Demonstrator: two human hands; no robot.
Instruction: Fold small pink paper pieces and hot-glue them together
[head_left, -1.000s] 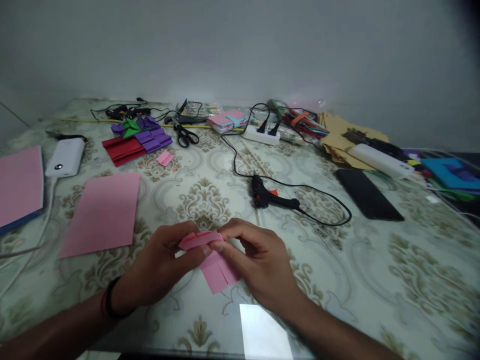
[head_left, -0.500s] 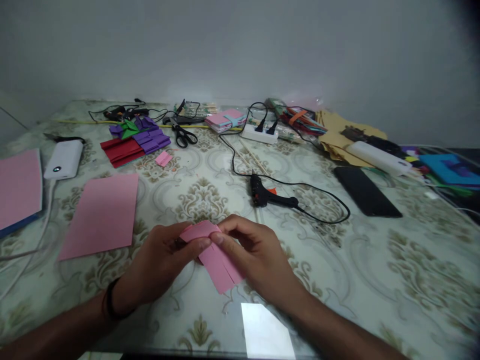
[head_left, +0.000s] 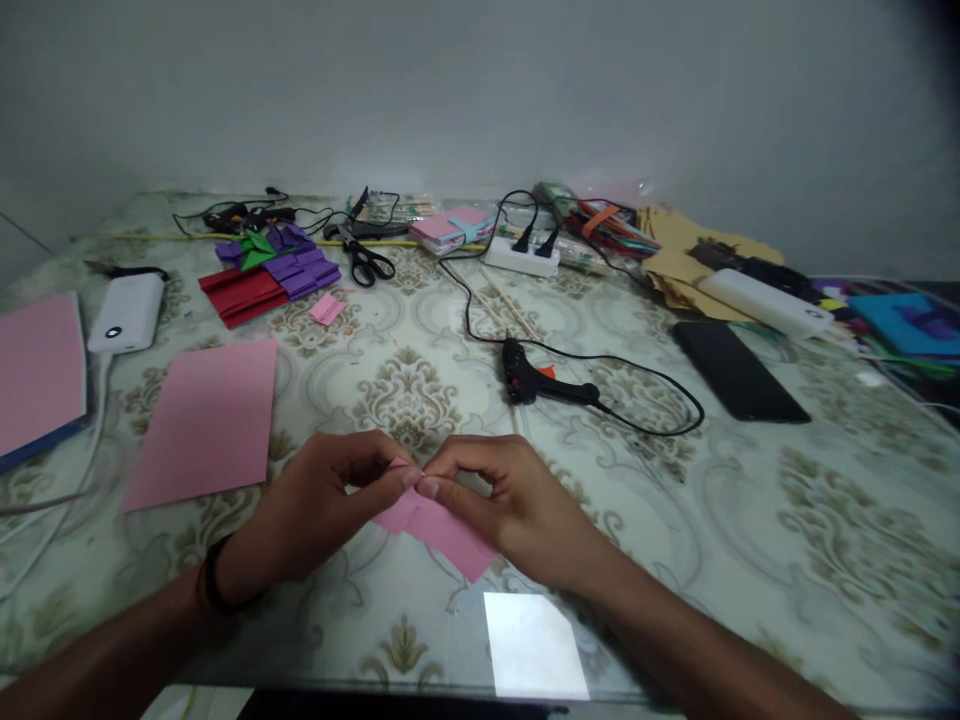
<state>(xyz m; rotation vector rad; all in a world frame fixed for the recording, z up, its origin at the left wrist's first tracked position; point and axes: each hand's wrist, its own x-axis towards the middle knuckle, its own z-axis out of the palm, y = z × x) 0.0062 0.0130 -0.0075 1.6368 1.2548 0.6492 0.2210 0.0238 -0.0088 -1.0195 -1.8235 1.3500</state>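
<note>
I see my left hand [head_left: 315,515] and right hand [head_left: 499,500] pinching the pink paper piece [head_left: 439,528] at six o'clock on the table [head_left: 750,520]. It has dropped flatter since a second ago, so folding continues.

My left hand [head_left: 319,510] and right hand [head_left: 499,500] cover the far edge of the pink paper [head_left: 439,530]; I can't make out the fold under the fingertips. Pink sheet [head_left: 37,370] at far left is cut by the frame edge. Blue pile [head_left: 911,335] at right runs out of frame, blurred. Packets [head_left: 600,225] along the far wall too small to identify.
</note>
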